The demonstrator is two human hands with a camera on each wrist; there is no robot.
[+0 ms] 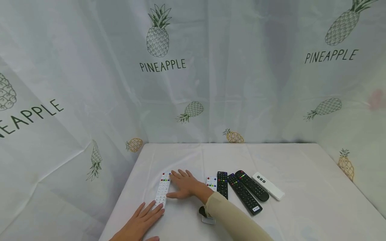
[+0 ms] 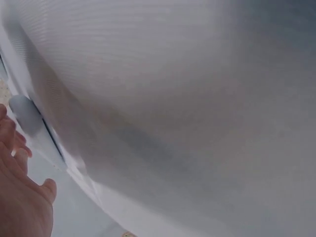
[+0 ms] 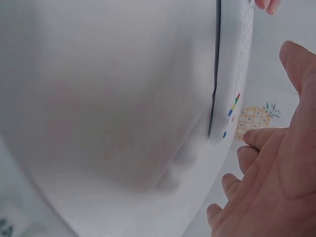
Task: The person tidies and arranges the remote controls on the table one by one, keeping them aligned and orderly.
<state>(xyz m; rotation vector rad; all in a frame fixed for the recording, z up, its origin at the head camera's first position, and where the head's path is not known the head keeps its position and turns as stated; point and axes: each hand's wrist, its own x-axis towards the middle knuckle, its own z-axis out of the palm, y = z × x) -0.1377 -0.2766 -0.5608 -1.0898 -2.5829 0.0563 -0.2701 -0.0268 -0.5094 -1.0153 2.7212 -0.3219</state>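
Observation:
A white remote control (image 1: 163, 188) with colored buttons lies lengthwise on the white-covered table, left of its middle. My left hand (image 1: 140, 221) has its fingers extended over the remote's near end. At the far end, my right hand (image 1: 185, 185) is spread flat, its fingertips beside the remote's right edge. In the left wrist view, the remote's end (image 2: 29, 116) shows close to the left hand's fingers. From the right wrist, the remote's side (image 3: 229, 74) is seen, with the right hand's fingers straight and apart from it. Neither hand is curled round anything.
Right of the right hand lie another white remote (image 1: 211, 182), a black remote (image 1: 222, 184), a long black remote (image 1: 245, 194), a rounded black remote (image 1: 252, 186) and a slim white remote (image 1: 268, 186). A small black-and-white object (image 1: 207, 219) is partly hidden under the right sleeve. Pineapple-print curtains surround the table.

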